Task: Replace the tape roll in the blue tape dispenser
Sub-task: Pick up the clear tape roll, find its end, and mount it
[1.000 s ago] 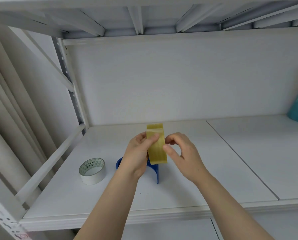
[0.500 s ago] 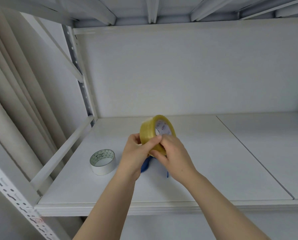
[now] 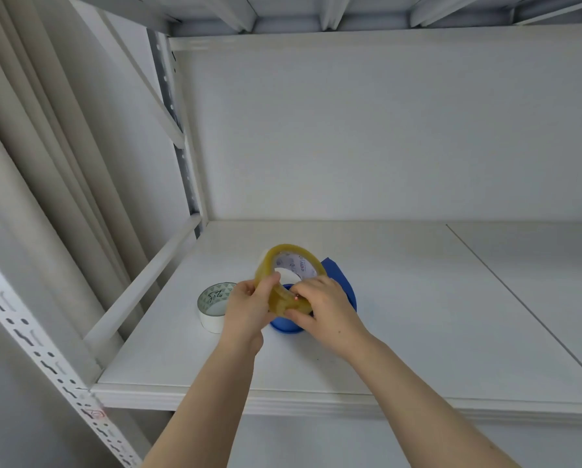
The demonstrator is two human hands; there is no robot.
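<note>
A yellowish tape roll [image 3: 284,278] is being gripped by the left hand [image 3: 249,307] and right hand [image 3: 323,310] above the blue tape dispenser [image 3: 337,292], apparently touching it; a white roll [image 3: 213,307] is lying beside.

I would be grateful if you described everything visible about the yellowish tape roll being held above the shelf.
The yellowish tape roll is a wide ring of translucent amber tape wound on a white core printed with small lettering I cannot read. It is held on edge, tilted, its open centre facing the camera and slightly right. The left hand pinches its lower left rim; the right hand grips the lower right. It sits just above the blue tape dispenser; whether they touch is hidden.
</note>
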